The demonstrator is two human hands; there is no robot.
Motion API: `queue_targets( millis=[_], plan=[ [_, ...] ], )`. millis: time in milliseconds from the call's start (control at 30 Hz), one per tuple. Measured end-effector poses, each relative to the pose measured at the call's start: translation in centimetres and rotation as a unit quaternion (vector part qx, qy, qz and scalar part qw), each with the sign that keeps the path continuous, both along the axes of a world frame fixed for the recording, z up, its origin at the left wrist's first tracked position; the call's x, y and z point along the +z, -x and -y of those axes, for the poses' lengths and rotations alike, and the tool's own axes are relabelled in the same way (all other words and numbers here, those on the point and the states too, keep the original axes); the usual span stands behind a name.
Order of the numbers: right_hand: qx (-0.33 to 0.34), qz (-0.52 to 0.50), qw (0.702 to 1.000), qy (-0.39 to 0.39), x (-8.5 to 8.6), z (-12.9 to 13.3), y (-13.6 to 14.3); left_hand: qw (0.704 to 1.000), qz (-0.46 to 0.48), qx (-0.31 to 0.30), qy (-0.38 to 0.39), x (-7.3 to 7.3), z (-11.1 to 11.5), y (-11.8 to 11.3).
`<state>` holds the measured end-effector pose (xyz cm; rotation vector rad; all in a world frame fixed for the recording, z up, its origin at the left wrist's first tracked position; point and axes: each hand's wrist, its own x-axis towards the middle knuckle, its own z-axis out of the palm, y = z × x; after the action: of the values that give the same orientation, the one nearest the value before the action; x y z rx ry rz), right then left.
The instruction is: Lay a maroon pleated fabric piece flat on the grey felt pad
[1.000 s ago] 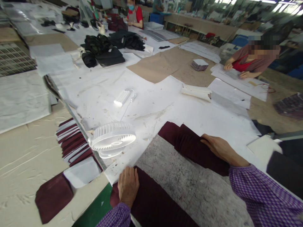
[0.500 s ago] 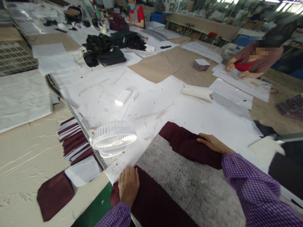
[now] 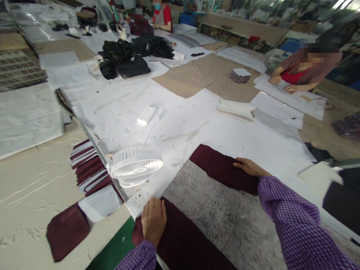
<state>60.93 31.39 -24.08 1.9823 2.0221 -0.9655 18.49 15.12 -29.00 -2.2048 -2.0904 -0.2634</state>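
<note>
My left hand (image 3: 153,221) is closed over the left end of a long maroon fabric stack (image 3: 188,240) at the table's near edge. The fingers lie side by side, their tips bent over the fabric's end. My right hand (image 3: 249,167) grips the far edge of a second, shorter maroon fabric stack (image 3: 216,168), the fingers partly hidden behind it. That stack lies aslant along the far side of a scuffed grey board (image 3: 219,213). Bare board shows between the two stacks. Purple checked sleeves cover both my forearms.
A white fan (image 3: 136,167) stands left of the board, with a white lamp-like device (image 3: 146,116) behind it. Maroon and white pieces (image 3: 88,165) lie fanned out on the left table. Dark garments (image 3: 126,56) are heaped farther back. A co-worker (image 3: 306,75) handles papers at the right.
My right hand has slid slightly left along the shorter stack. Its layers, stepped before, now lie more evenly together. My left hand stays on the long stack.
</note>
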Motion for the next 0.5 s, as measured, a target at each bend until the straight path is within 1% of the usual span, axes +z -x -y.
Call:
queue_targets(
  millis=[267, 500],
  plan=[
    [-0.01, 0.009, 1.0, 0.009, -0.79, -0.11, -0.11, 1.0, 0.003, -0.001, 0.0, -0.07, -0.02, 0.03],
    [-0.01, 0.004, 1.0, 0.012, -0.9, -0.62, 0.04, 1.0, 0.006, -0.001, 0.001, 0.03, -0.11, 0.02]
  ],
)
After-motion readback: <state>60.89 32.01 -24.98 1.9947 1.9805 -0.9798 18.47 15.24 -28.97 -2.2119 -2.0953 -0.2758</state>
